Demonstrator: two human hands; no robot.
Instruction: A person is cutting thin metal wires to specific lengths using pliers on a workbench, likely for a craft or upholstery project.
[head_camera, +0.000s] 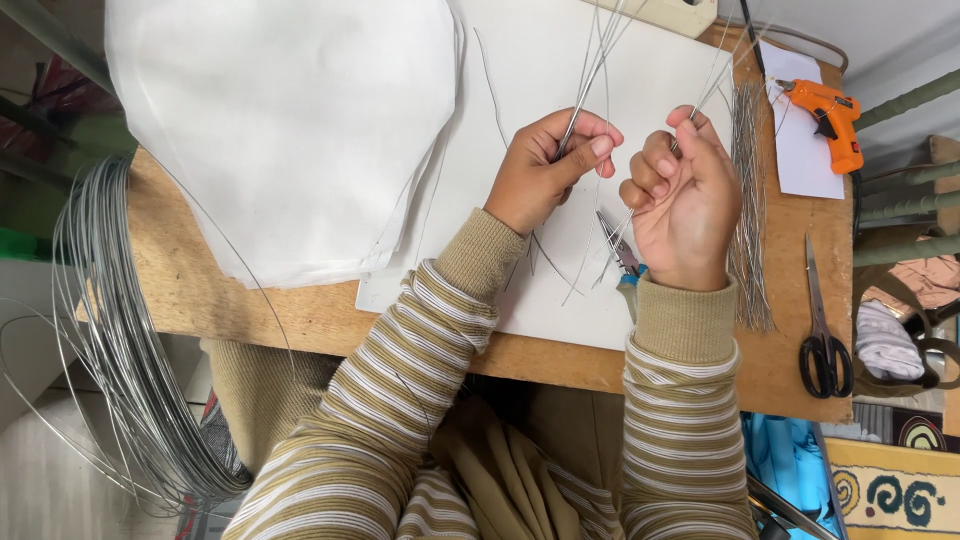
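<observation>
While seated at a wooden table (200, 290), bent over a large stack of white cloth (290, 130) and a white board (560, 170). At the left edge, hung loose, a big coil of steel wire (110, 350). Farther right, spread flat on the wood: a bundle of cut wires (748, 200), black scissors (822, 330), an orange glue gun (830, 115). Beneath the wrists, blue-handled pliers (625, 262). Left hand (545, 170) closed, thumb and forefinger pinching thin wire strands (590, 75) that fan upward past the fingertips. Right hand (685, 195) curled into a loose fist around a second cluster of strands, ends rising above the knuckles and trailing below the palm. Likely hazards: springy cut ends flicking toward the face or pricking a finger if the pinch slips; loose coil loops snagging a striped sleeve.
</observation>
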